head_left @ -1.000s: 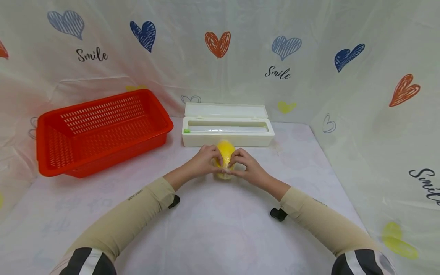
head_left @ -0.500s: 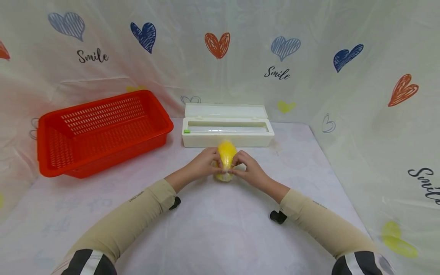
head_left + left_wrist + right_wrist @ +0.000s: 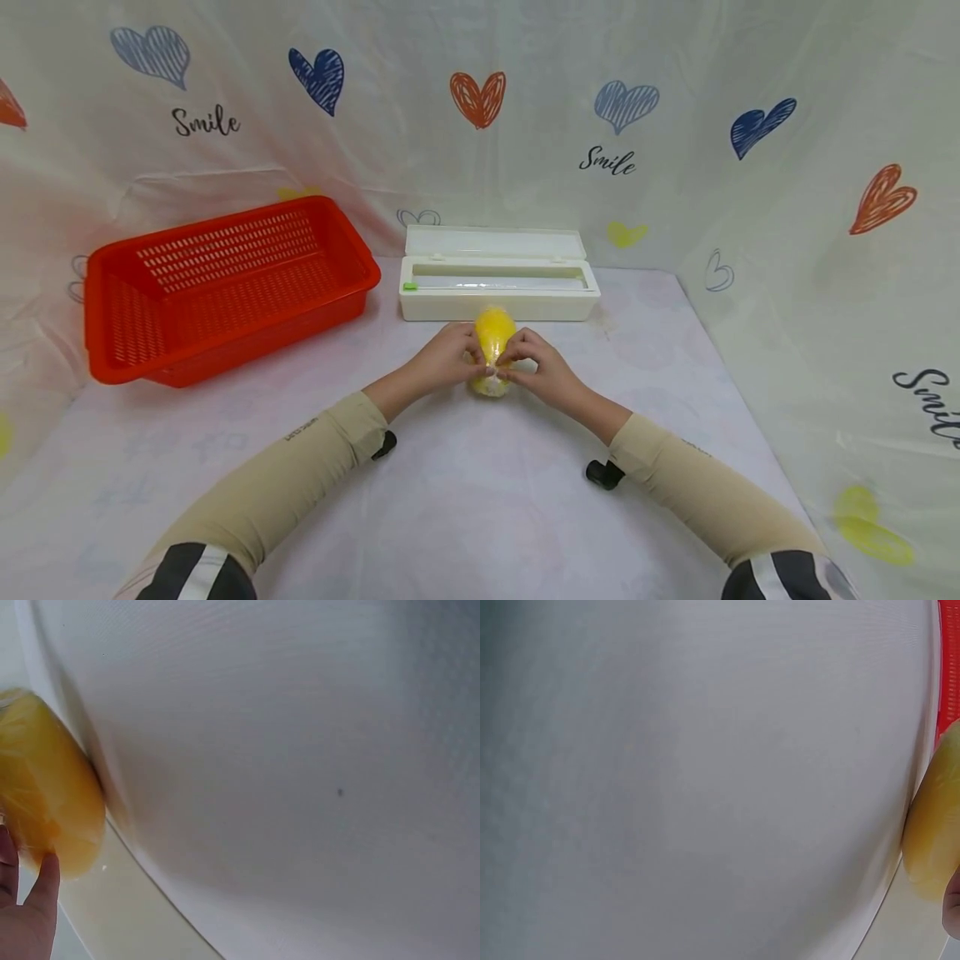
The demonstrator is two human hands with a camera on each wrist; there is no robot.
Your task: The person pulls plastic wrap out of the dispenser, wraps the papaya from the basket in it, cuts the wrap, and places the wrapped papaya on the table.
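Observation:
A yellow, oblong, fruit-like thing (image 3: 496,332) wrapped in clear cling film lies on the table at the middle of the head view. From its left side my left hand (image 3: 446,357) pinches the cling film (image 3: 491,386) near the top, fingers bent and thumb inward. My right hand (image 3: 543,367) does the same from the right, its fingertips close to the left ones. The left wrist view shows the yellow thing's rounded side, with fingertips (image 3: 46,874) against it. Only a sliver of the right hand (image 3: 952,907) appears in the right wrist view.
Just behind the hands stands a white cling film dispenser (image 3: 498,307), lid (image 3: 495,242) raised, with a green slider (image 3: 410,286) at its left end. A red perforated basket (image 3: 232,333) sits at the back left. A heart-printed sheet (image 3: 540,125) hangs behind the white-covered table (image 3: 480,500).
The wrapped yellow thing has shifted very slightly towards me. The right fingertips opened out a little, then came back in towards the left ones. Basket and dispenser stay put.

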